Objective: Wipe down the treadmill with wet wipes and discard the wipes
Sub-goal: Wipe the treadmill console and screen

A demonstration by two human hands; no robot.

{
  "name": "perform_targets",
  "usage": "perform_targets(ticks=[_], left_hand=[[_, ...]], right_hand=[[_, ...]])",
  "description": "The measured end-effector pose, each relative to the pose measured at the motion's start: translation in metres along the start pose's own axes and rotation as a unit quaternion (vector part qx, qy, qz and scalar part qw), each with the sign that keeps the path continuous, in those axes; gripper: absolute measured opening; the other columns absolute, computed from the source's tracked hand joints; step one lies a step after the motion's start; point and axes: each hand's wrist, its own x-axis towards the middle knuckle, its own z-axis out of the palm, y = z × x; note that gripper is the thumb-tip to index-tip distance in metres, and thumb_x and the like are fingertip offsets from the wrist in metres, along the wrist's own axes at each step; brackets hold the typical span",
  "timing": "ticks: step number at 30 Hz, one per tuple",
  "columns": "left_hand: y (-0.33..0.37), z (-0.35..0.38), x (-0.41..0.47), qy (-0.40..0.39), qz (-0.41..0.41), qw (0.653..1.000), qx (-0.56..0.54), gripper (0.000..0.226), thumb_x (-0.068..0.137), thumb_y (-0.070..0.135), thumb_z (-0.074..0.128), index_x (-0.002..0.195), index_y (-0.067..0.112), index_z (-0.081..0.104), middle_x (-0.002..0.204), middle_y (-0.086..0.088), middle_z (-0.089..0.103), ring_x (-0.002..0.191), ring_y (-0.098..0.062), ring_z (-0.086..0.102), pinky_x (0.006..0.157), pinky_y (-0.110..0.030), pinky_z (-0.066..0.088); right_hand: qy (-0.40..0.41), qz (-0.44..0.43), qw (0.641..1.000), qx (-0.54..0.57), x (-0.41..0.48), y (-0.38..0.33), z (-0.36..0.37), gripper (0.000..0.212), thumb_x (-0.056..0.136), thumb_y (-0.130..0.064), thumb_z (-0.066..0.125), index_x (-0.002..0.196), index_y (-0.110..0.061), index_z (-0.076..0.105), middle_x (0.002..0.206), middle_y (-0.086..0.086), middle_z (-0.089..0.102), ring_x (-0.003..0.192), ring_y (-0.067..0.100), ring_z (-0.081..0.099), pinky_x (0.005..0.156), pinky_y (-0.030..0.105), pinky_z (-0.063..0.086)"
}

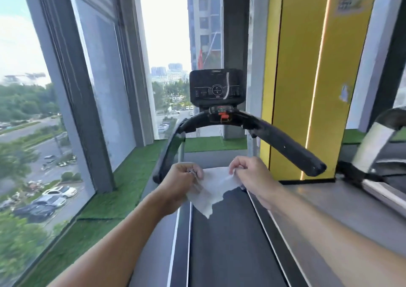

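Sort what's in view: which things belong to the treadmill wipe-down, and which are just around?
Job:
- wet wipe, pinched between left hand and right hand
- treadmill console
- handrail
- running belt

Just around:
- neighbouring machine, at the right
- yellow pillar
- green turf strip
- window

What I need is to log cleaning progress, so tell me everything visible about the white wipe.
The white wipe is a thin, soft-looking sheet, creased, partly unfolded, its lower edge hanging to a point. The left hand pinches its left edge, the right hand its upper right corner. It hangs between them above the treadmill belt.
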Motion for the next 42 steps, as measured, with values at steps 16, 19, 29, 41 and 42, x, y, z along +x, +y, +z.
perform_targets(ticks=[16,19,29,41,42], left_hand=[[-0.007,0.036,0.253,-0.043,0.012,0.997,0.064,0.022,0.092,0.025,0.068,0.100,0.006,0.075,0.099,-0.022,0.070,0.082,-0.030,0.063,0.076,-0.044,0.047],[-0.014,0.021,0.344,0.051,0.025,0.998,0.038,0.020,0.089,0.004,0.061,0.092,0.017,0.075,0.088,-0.010,0.068,0.068,-0.020,0.062,0.060,-0.030,0.049],[0.054,-0.047,0.527,0.072,-0.070,0.995,0.021,0.026,0.080,0.024,0.073,0.096,0.003,0.072,0.087,-0.016,0.073,0.072,-0.021,0.064,0.065,-0.034,0.051],[-0.002,-0.068,0.689,0.176,-0.143,0.971,-0.078,0.013,0.092,0.020,0.068,0.102,0.012,0.072,0.096,-0.016,0.074,0.075,-0.026,0.071,0.071,-0.048,0.058],[-0.009,-0.068,0.708,0.177,-0.152,0.969,-0.084,0.014,0.094,0.021,0.066,0.100,0.012,0.073,0.093,-0.016,0.074,0.074,-0.026,0.070,0.071,-0.047,0.058]], right_hand=[[-0.027,0.053,0.987,0.150,0.252,0.075,-0.023,0.018,0.080,-0.030,0.063,0.073,-0.013,0.065,0.072,0.003,0.056,0.069,0.021,0.055,0.072,0.038,0.050],[-0.028,0.033,0.993,0.109,0.347,0.076,0.001,0.008,0.091,-0.009,0.064,0.096,-0.010,0.058,0.079,0.000,0.049,0.064,0.017,0.051,0.062,0.027,0.050],[-0.064,0.047,0.997,-0.008,0.570,0.022,0.021,0.029,0.085,-0.002,0.060,0.108,-0.019,0.055,0.093,0.002,0.051,0.075,0.014,0.049,0.057,0.022,0.045],[-0.186,0.060,0.980,0.027,0.753,0.081,0.098,0.006,0.086,-0.012,0.066,0.086,-0.018,0.063,0.078,0.000,0.054,0.070,0.014,0.048,0.061,0.025,0.043],[-0.200,0.063,0.977,0.035,0.772,0.092,0.104,0.004,0.086,-0.014,0.067,0.086,-0.017,0.065,0.077,-0.001,0.053,0.069,0.013,0.048,0.061,0.022,0.042]])
